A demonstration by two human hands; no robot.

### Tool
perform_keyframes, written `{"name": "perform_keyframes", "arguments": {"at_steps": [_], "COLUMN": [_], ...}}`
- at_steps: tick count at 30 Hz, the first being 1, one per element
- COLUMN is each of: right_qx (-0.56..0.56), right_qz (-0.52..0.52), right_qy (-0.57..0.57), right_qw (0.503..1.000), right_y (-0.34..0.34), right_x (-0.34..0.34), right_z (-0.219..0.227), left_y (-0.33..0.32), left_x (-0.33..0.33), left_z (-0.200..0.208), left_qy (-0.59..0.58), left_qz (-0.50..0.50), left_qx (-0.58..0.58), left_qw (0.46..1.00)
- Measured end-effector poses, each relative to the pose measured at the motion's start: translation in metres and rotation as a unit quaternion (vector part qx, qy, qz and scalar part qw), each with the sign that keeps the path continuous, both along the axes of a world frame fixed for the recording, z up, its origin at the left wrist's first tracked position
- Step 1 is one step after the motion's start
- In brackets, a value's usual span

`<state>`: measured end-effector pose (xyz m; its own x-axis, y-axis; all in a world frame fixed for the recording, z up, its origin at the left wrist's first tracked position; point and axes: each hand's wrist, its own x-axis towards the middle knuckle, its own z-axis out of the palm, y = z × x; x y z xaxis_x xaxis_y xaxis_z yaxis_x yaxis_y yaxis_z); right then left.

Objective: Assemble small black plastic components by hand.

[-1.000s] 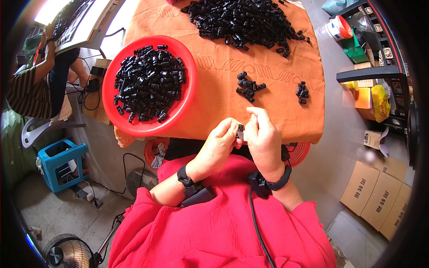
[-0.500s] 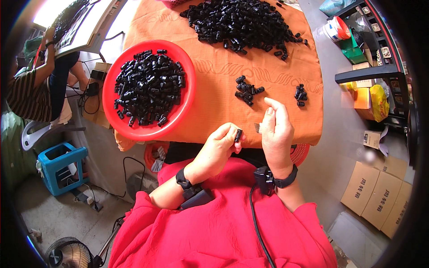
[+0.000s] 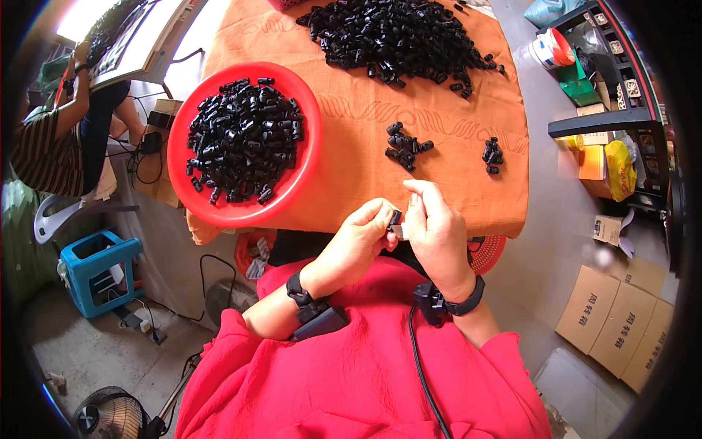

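Note:
Near the front edge of the orange-covered table, my left hand (image 3: 351,241) is closed on a small black plastic part (image 3: 395,218), its end poking out past the thumb. My right hand (image 3: 439,230) pinches a thin, flat, greyish blade-like piece (image 3: 398,230) between thumb and fingers, and that piece meets the black part. Its exact kind is hard to make out. Beyond my hands lie a small cluster of black parts (image 3: 407,148) and, farther right, a smaller cluster (image 3: 492,154). A red basin (image 3: 310,150) full of similar parts stands to the left.
A large heap of black parts (image 3: 395,36) covers the far side of the table (image 3: 344,175). A blue stool (image 3: 99,274) and a fan (image 3: 113,417) stand at left, near another person (image 3: 55,150). Cardboard boxes (image 3: 599,307) and a dark shelf (image 3: 607,124) are at right.
My right hand has moved left and slightly down, bringing the blade-like piece up against the black part. My left hand has barely shifted and still grips that part.

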<state>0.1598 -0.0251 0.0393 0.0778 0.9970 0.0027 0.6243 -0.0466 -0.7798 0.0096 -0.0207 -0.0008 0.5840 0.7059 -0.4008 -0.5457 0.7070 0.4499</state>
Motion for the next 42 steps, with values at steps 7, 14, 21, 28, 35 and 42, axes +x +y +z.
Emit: {"name": "perform_keyframes", "arguments": {"at_steps": [7,14,21,28,35,42], "right_qx": [-0.002,-0.015,-0.029,-0.029,0.005,0.044], "right_qz": [-0.002,-0.002,-0.006,-0.051,-0.082,-0.120], "right_qy": [-0.036,-0.035,-0.031,0.000,0.044,0.090], "right_qw": [0.999,0.999,0.999,0.998,0.996,0.988], "right_y": [0.001,0.001,0.000,-0.003,-0.004,0.000], "right_x": [-0.002,-0.002,-0.004,-0.007,-0.009,0.001], "right_z": [-0.002,-0.003,-0.004,-0.010,-0.009,0.001], "left_y": [-0.001,-0.002,-0.002,-0.007,-0.004,-0.002], "left_x": [-0.001,0.000,0.000,0.002,0.002,-0.001], "left_z": [0.001,0.000,0.000,-0.006,-0.004,0.003], "left_qy": [0.049,0.073,0.126,0.101,0.094,0.096], "left_qz": [-0.009,-0.012,-0.021,0.004,0.024,-0.006], "left_qx": [0.033,0.045,0.091,0.083,0.062,0.058], "left_qw": [0.998,0.996,0.988,0.991,0.993,0.994]}}
